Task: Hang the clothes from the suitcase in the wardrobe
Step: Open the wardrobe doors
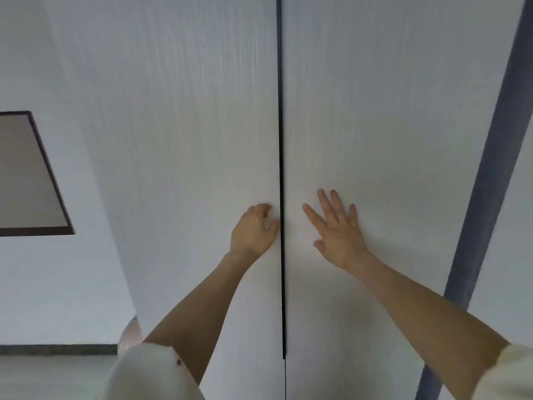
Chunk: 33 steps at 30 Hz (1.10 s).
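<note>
A single head-worn camera looks forward and slightly down, close to two shut wardrobe doors (178,140) — their dark centre seam (281,168) runs nearly straight up mid-frame. Both forearms enter from the bottom edge. Wide-angle bending tilts the side wall (34,269) and its dark-framed panel (28,174) at left.

Closed white two-door wardrobe (178,125)

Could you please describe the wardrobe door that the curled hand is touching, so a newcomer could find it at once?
Two tall pale wardrobe doors meet at a dark vertical seam. The left door is the one nearest the dark-framed panel; the left hand curls at its edge.
</note>
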{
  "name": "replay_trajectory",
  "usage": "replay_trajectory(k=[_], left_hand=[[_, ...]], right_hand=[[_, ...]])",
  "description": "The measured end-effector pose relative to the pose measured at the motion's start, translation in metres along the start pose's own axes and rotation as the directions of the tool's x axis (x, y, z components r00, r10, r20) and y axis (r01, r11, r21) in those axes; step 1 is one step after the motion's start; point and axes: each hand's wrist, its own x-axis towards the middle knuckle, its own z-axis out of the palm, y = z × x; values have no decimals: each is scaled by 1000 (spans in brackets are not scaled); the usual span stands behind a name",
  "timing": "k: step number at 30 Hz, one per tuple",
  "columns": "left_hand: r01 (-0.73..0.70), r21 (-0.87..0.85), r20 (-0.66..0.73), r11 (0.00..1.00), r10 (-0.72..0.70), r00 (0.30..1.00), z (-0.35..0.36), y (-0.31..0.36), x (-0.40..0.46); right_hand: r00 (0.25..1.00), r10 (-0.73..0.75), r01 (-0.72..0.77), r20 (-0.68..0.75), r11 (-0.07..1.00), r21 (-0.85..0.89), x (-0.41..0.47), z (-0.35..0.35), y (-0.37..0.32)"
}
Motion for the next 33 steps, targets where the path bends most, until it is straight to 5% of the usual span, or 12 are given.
replay_trajectory(k=[9, 13, 17, 20, 23, 26, 29, 33], left_hand=[[26, 217, -230, 976, 25, 973, 39, 6, 21], [46, 183, -251, 982, 1, 968, 43, 8, 19], [16, 165, -226, 986, 22, 974, 33, 10, 5], [-54, 86, -276, 995, 76, 958, 25, 11, -22], [-133, 35, -325, 990, 137, 936, 10, 7, -56], [-163, -41, -311, 986, 143, 940, -13, 6, -93], [-121, -144, -290, 982, 75, 954, -41, 5, -131], [-104, -181, -283, 978, 49, 958, -77, -3, -168]], right_hand=[[938, -44, -23, -344, 982, -189, 13, 48, 5], [935, -33, -36, -352, 981, -189, 14, 48, 3], [958, -11, -12, -285, 997, -77, 7, 39, 3], [969, -2, 57, -248, 975, 216, -10, 37, 2], [992, 63, 7, -107, 834, 552, -50, 37, -19], [990, 20, -126, 136, 537, 834, -94, 29, -58], [963, -114, -204, 243, 274, 940, -128, 9, -107], [942, -245, -200, 230, 140, 970, -159, -5, -161]])
